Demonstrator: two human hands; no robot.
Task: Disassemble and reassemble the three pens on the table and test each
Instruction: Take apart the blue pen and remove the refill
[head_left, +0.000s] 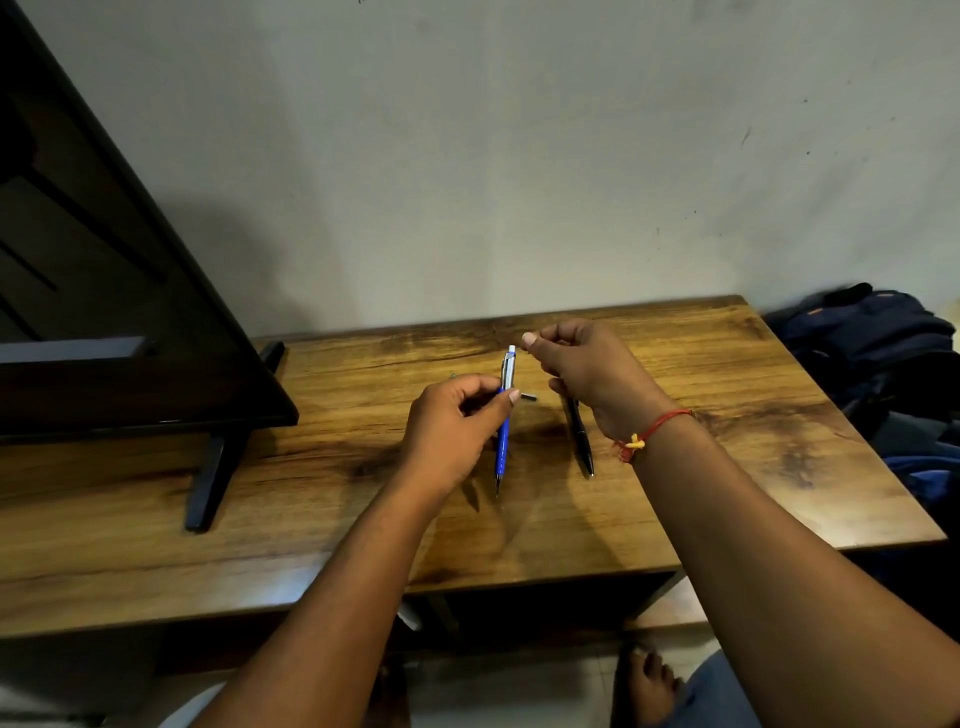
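The right grip (582, 364) covers the black pen's (582, 441) upper end, and whether its curled fingertips pinch anything is too small to tell. The left grip (452, 431) hides the blue pen's (503, 447) middle. A small dark piece (529, 397) beside that pen is unidentifiable. The picture's edges cut off the television (104, 312) and the bag (872, 343).

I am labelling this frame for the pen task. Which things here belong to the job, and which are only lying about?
Belongs to the job:
blue pen, held in the left hand
black pen and small dark part, lying on the table
right hand, fingers curled near the blue pen's top

Lying about:
dark screen on its stand
blue backpack
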